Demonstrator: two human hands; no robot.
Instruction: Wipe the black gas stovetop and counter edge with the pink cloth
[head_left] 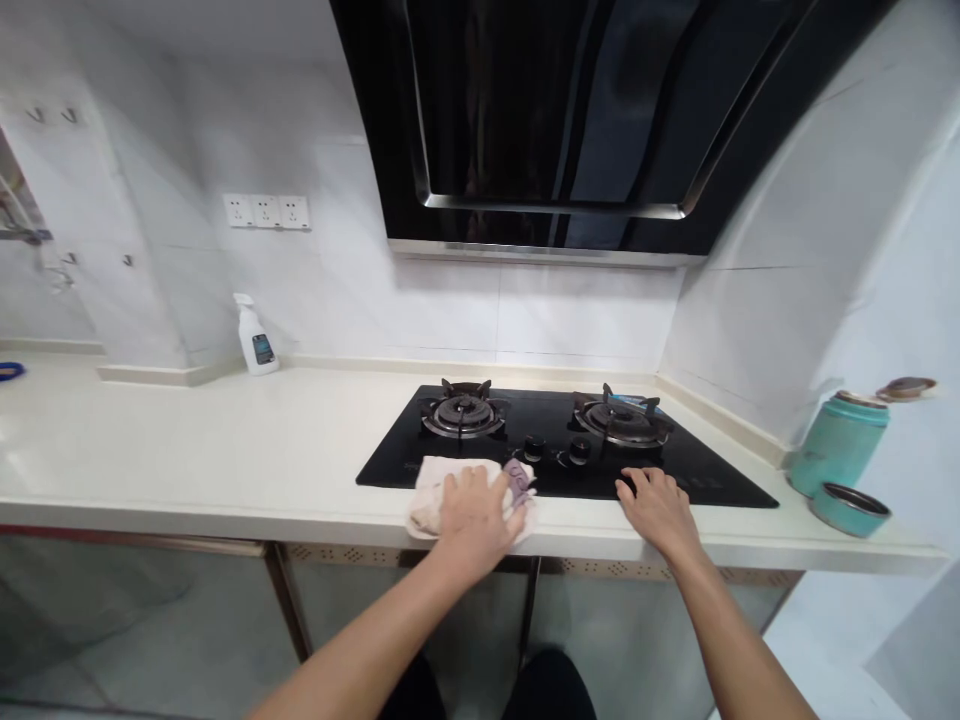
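- Long pale bench point(187, 450) running across most of the view. Can't pick out any border between wiped and unwiped, so can't really rate progress there.
- Big black range hood point(540, 120) overhead, no contact with either of the hands. Can't tell clean from not clean on that one.
- Black glass stove point(536, 405) set in the bench, burners point(463, 412) with pan supports in place. Looks like mid-wipe at the front edge; would guess at more left around the burners, but can't confirm.
- Teal canister point(836, 450) at the far right, open on top, with a brown oval piece sticking out sideways, maybe a lid. Can't see any contents.
- White spray bottle point(255, 335) upright at the back left of the bench. Probably cleaner, but no way to judge the fill.
- Pale cloth point(439, 482) with a purple patch, bunched over the stove's front edge left of centre, spilling onto the bench's lip.
- Left hand point(476, 520) palm-down, gripping the cloth with loosely bent fingers. Right hand point(656, 508) empty and relaxed, resting at the stove's front edge.
- Shallow teal dish point(847, 520) just in front of the canister, maybe its cap. Dark inside, can't make out anything in it.
- Black knobs point(533, 447) on the stove, near the cloth.
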